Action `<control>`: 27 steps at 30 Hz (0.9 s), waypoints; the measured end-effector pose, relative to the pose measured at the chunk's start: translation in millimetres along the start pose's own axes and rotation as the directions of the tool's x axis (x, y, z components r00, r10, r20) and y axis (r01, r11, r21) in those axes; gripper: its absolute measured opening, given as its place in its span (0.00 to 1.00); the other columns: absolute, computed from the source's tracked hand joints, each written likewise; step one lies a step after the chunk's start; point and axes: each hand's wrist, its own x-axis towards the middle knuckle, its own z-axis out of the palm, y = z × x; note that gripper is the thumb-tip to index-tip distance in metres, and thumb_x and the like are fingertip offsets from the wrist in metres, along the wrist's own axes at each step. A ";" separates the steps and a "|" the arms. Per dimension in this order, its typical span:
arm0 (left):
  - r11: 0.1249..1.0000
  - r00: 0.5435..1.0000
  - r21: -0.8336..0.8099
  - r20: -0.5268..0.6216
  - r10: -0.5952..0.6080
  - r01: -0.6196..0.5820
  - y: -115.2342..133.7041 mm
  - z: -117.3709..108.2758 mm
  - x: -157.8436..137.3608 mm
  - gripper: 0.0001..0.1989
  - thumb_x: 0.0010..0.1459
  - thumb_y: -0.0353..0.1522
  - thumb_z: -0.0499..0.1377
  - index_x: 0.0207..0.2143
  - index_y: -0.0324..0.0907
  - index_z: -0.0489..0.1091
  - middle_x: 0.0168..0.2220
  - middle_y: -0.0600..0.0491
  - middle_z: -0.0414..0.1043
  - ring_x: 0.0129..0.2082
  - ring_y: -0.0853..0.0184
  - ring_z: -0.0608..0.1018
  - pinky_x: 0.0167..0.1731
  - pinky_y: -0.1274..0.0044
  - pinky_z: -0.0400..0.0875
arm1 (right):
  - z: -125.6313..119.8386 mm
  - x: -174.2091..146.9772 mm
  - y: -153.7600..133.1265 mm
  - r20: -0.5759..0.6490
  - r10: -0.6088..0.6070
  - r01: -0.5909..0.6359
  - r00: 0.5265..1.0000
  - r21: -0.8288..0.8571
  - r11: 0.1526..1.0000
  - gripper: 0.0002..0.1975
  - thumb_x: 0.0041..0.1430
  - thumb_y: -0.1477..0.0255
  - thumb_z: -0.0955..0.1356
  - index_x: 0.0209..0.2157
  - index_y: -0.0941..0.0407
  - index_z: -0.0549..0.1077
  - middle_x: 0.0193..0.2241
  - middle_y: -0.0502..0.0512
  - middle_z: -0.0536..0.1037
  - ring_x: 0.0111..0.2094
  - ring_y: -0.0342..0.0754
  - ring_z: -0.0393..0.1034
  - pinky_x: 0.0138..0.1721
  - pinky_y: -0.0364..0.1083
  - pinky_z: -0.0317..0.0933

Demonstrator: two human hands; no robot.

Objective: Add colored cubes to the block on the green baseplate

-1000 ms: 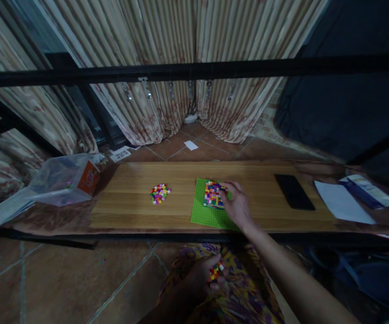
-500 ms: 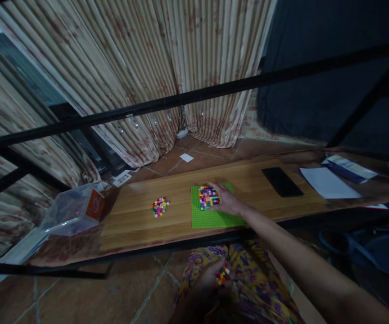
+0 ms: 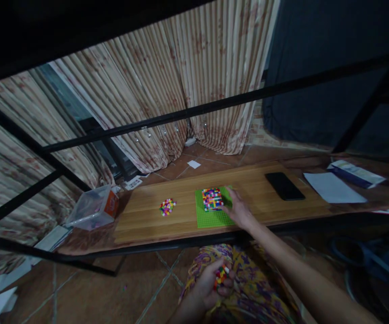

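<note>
A green baseplate (image 3: 214,219) lies on the wooden board, carrying a squarish block of small multicoloured bricks (image 3: 212,200). My right hand (image 3: 240,208) is over the plate's right side, fingers apart, with fingertips close to the block's right edge; whether they touch it I cannot tell. Nothing shows in that hand. Low over my lap, my left hand (image 3: 211,283) is cupped palm up, its fingers curled around a handful of loose toy bricks (image 3: 221,275). To the left of the plate sits a small pile of loose bricks (image 3: 167,206).
The wooden board (image 3: 140,225) rests on a low shelf behind a black metal rail (image 3: 167,118). A clear plastic box (image 3: 91,209) stands at the left. Toward the right lie a black phone-like slab (image 3: 285,186), white paper (image 3: 334,187) and a blue-white packet (image 3: 356,173).
My right hand has drawn back to the right off the brick block, uncovering more of it. My left hand still holds its bricks. The camera view has shifted slightly.
</note>
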 end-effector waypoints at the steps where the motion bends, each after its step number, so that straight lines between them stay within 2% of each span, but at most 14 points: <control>1: 0.999 1.000 -0.039 0.012 0.005 -0.005 1.0 1.9 -2.1 0.10 0.55 0.36 0.57 0.29 0.37 0.64 0.24 0.52 0.63 0.16 0.79 0.62 0.12 0.89 0.40 | -0.3 -17.0 -1.9 -0.056 0.058 -0.056 0.997 0.038 0.998 0.32 0.53 0.69 0.66 0.60 0.53 0.55 0.54 0.62 0.67 0.49 0.54 0.68 0.50 0.56 0.62; 5: 0.967 0.998 -0.250 0.020 0.062 -0.055 7.0 14.4 -15.5 0.08 0.58 0.33 0.54 0.29 0.36 0.62 0.24 0.54 0.60 0.16 0.82 0.60 0.11 0.92 0.44 | -3.0 -93.6 -15.1 -0.070 0.178 -0.167 0.981 0.139 0.976 0.19 0.57 0.66 0.64 0.51 0.55 0.67 0.43 0.60 0.75 0.38 0.51 0.73 0.41 0.53 0.68; 8: 0.918 0.986 -0.363 -0.017 0.168 -0.163 12.7 26.9 -27.2 0.07 0.59 0.30 0.52 0.29 0.37 0.62 0.25 0.55 0.59 0.17 0.82 0.61 0.12 0.92 0.48 | -7.8 -137.8 -37.2 -0.006 0.163 -0.159 0.987 0.192 0.968 0.14 0.59 0.67 0.63 0.46 0.53 0.71 0.40 0.57 0.77 0.39 0.51 0.73 0.41 0.51 0.68; 10: 0.878 0.971 -0.418 -0.052 0.233 -0.233 16.2 34.7 -31.9 0.06 0.60 0.29 0.51 0.29 0.37 0.62 0.26 0.55 0.60 0.18 0.82 0.63 0.13 0.91 0.53 | -12.2 -154.6 -55.6 0.055 0.143 -0.152 0.988 0.228 0.962 0.12 0.59 0.67 0.63 0.44 0.51 0.72 0.38 0.55 0.77 0.39 0.50 0.73 0.39 0.49 0.68; 13: 0.844 0.954 -0.453 -0.058 0.295 -0.289 19.0 44.2 -33.7 0.06 0.59 0.29 0.51 0.31 0.36 0.65 0.29 0.52 0.65 0.24 0.78 0.70 0.21 0.88 0.66 | -19.4 -163.9 -79.0 0.157 0.077 -0.116 0.985 0.253 0.961 0.10 0.60 0.69 0.63 0.42 0.50 0.73 0.36 0.54 0.76 0.39 0.50 0.73 0.39 0.48 0.68; 16: 0.828 0.935 -0.445 -0.075 0.347 -0.343 18.6 51.7 -32.6 0.07 0.59 0.29 0.52 0.32 0.36 0.68 0.34 0.48 0.70 0.31 0.73 0.75 0.31 0.82 0.72 | -24.5 -163.0 -90.2 0.200 0.019 -0.072 0.980 0.260 0.963 0.09 0.60 0.70 0.63 0.41 0.50 0.73 0.36 0.54 0.76 0.39 0.50 0.73 0.39 0.47 0.68; 22: 0.842 0.920 -0.375 -0.106 0.377 -0.388 16.2 62.1 -29.0 0.08 0.58 0.29 0.53 0.37 0.36 0.70 0.43 0.45 0.73 0.42 0.65 0.77 0.42 0.73 0.72 | -25.6 -154.2 -90.4 0.139 0.010 -0.045 0.990 0.252 0.967 0.10 0.60 0.71 0.64 0.42 0.49 0.73 0.39 0.54 0.77 0.41 0.50 0.73 0.41 0.47 0.68; 27: 0.847 0.919 -0.357 -0.138 0.370 -0.395 18.9 61.9 -23.0 0.10 0.59 0.30 0.52 0.40 0.35 0.69 0.48 0.43 0.71 0.47 0.62 0.75 0.46 0.70 0.70 | -23.3 -149.3 -87.1 0.150 0.041 -0.073 0.988 0.213 0.974 0.11 0.60 0.69 0.64 0.44 0.50 0.72 0.36 0.54 0.76 0.36 0.49 0.73 0.38 0.47 0.69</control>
